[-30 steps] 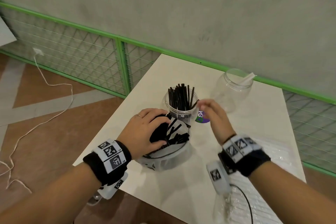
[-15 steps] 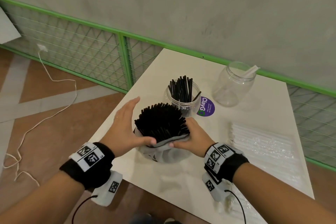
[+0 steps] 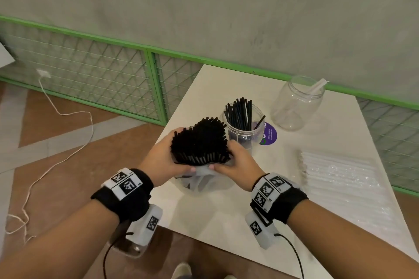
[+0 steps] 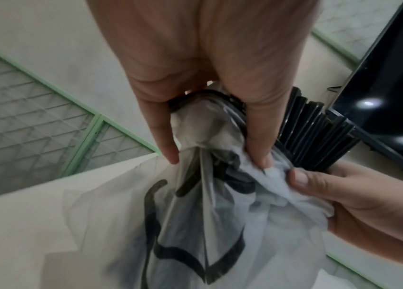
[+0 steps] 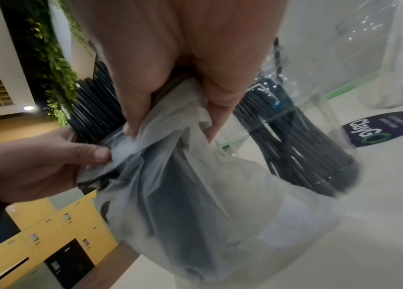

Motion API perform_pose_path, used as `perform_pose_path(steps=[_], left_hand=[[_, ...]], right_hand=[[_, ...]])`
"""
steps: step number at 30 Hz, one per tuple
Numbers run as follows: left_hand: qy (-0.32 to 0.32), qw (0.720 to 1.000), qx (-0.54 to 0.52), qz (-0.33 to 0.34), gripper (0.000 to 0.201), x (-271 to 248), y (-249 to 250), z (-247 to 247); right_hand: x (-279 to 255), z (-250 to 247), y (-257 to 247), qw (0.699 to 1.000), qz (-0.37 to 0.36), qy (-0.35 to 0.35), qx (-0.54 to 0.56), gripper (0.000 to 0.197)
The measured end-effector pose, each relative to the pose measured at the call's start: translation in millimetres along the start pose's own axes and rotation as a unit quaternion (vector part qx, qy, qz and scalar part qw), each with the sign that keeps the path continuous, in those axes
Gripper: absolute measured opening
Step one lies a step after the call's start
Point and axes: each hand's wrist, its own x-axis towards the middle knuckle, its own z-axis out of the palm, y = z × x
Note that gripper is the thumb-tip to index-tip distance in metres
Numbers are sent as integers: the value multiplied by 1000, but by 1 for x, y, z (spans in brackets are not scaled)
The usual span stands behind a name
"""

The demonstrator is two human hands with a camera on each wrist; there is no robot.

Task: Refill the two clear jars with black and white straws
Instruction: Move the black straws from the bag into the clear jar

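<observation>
Both hands hold a bag [image 3: 199, 179] of black straws [image 3: 199, 140] in the middle of the frame: left hand [image 3: 158, 161] and right hand [image 3: 235, 165] each pinch its plastic.

light: soft, even, dim | shadows: faint | wrist views: motion-blurred | edges: wide-angle warped

I see a grey plaster wall [image 3: 226, 7] above a green-framed mesh railing [image 3: 90, 70]. The floor [image 3: 68, 142] is brown with pale bands, a white cable [image 3: 68, 154] trailing across it. A cream table [image 3: 226, 210] stands against the railing. In the blurred right wrist view, perhaps yellow lockers [image 5: 54, 230].
</observation>
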Motion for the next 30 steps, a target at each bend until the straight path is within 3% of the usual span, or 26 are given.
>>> perform_pose_path(steps=[4,7,11,14,19,22,26,30], left_hand=[[-47,999,14,-14,88,1,-15,-21],[-85,996,22,-5,81,2,-28,-29],[-71,992,100,15,104,9,-35,-32],[-65,994,80,42,106,12,-27,-35],[-52,988,128,66,125,9,-19,-43],[-62,966,205,143,115,13,-17,-46],[-81,914,326,229,83,22,-8,-43],[-103,909,319,250,59,31,-11,-39]], right_hand=[[9,25,-4,999,27,-17,-38,53],[9,37,-3,997,47,-24,-54,57],[12,43,-8,998,32,-8,-57,46],[13,47,-16,999,20,7,-27,22],[13,54,-21,998,44,33,-4,18],[17,54,-19,998,59,24,-11,25],[21,54,-20,998,27,-16,-55,36],[22,50,-21,998,4,-15,-58,32]])
